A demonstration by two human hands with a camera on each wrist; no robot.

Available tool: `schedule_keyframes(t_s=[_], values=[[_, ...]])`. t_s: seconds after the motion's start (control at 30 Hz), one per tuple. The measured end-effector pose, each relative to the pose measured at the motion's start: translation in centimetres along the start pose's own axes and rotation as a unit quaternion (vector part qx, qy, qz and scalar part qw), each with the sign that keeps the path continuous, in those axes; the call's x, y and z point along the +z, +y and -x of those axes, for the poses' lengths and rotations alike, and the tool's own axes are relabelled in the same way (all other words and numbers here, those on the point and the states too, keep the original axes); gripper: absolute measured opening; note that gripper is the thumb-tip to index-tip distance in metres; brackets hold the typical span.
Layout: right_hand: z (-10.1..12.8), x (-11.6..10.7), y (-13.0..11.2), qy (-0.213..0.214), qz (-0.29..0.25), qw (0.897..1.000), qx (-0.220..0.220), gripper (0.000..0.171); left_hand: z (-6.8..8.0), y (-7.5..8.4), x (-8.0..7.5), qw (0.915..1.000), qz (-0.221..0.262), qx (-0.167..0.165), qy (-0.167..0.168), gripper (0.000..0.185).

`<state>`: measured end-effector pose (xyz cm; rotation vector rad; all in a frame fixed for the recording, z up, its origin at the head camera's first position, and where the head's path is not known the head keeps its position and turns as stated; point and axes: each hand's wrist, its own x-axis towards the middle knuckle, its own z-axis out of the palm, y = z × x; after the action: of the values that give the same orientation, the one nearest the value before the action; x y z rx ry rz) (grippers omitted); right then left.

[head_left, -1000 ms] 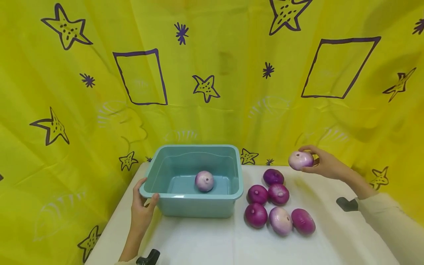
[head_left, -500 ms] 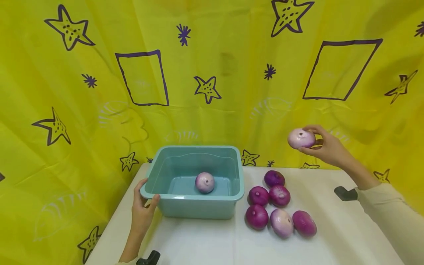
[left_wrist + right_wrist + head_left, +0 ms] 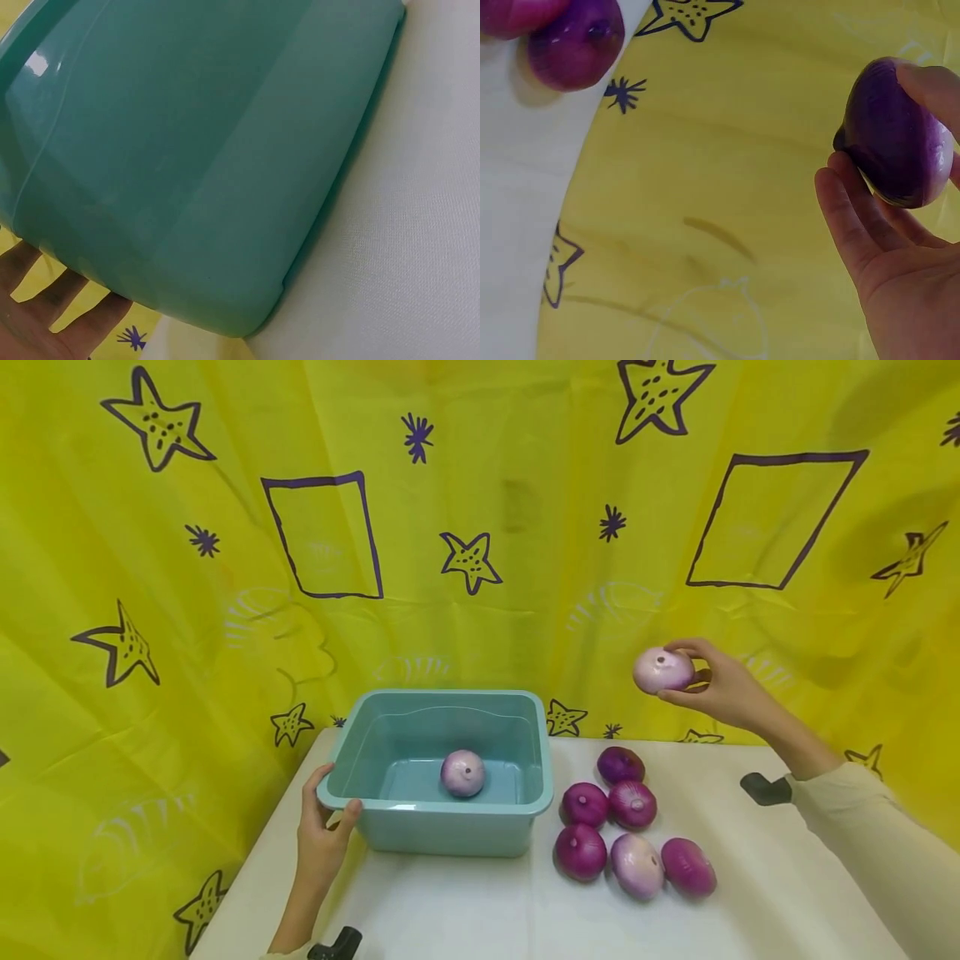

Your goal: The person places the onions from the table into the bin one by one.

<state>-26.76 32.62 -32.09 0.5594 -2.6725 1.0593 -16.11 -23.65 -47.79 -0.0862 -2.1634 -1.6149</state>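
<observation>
Onion [image 3: 662, 670] aloft right of the tub [image 3: 438, 702], pinched in right hand [image 3: 723, 693] fingers | left hand [image 3: 318, 843] gripping tub's near-left rim, steadying it | one onion inside [image 3: 462, 773] | six on bench [image 3: 450, 910]

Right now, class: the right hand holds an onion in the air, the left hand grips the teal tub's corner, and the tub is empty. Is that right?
Not quite. The teal tub is not empty: the head view shows one pale onion inside. The rest stands: the right hand holds an onion aloft, the left hand grips the corner.
</observation>
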Motion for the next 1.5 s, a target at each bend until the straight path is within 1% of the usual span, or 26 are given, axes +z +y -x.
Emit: schedule_keyframes(t_s=[0.2, 0.33, 0.5, 0.73, 0.87, 1.0, 1.23, 1.3, 1.5], values=[[-2.1, 0.8, -2.2, -0.044, 0.008, 0.998, -0.054, 0.068, 0.1, 0.0, -0.1, 1.0, 0.003, 0.002, 0.0, 0.068], [-3.8, 1.6, -4.2, -0.074, 0.023, 0.995, -0.061, 0.067, 0.1, -0.1, -0.1, 1.0, 0.003, -0.001, 0.0, 0.068], [-6.2, 3.4, -6.8, -0.096, 0.021, 0.992, -0.076, 0.066, 0.1, -0.1, 0.0, 1.0, 0.006, 0.001, 0.002, 0.068], [-9.2, 7.3, -10.1, -0.145, -0.014, 0.982, -0.117, 0.065, 0.4, 0.2, -0.1, 0.9999, 0.008, -0.008, 0.01, 0.069], [-10.3, 9.2, -12.0, -0.163, -0.014, 0.978, -0.132, 0.064, 0.3, 0.2, 0.0, 0.9998, 0.014, -0.008, 0.009, 0.069], [-11.3, 11.6, -13.3, -0.179, -0.019, 0.973, -0.146, 0.062, 0.1, 0.3, 0.1, 0.9998, 0.018, -0.006, 0.008, 0.068], [-12.4, 16.1, -15.7, -0.221, -0.041, 0.962, -0.152, 0.061, 0.0, 0.0, 0.1, 0.9998, 0.017, 0.0, 0.012, 0.069], [-12.5, 17.2, -16.2, -0.23, -0.041, 0.959, -0.16, 0.062, 0.0, -0.1, 0.1, 0.9998, 0.017, 0.002, 0.011, 0.069], [-12.6, 19.8, -17.4, -0.258, -0.016, 0.949, -0.179, 0.06, 0.1, 0.0, 0.1, 0.9999, 0.01, -0.001, 0.012, 0.068]])
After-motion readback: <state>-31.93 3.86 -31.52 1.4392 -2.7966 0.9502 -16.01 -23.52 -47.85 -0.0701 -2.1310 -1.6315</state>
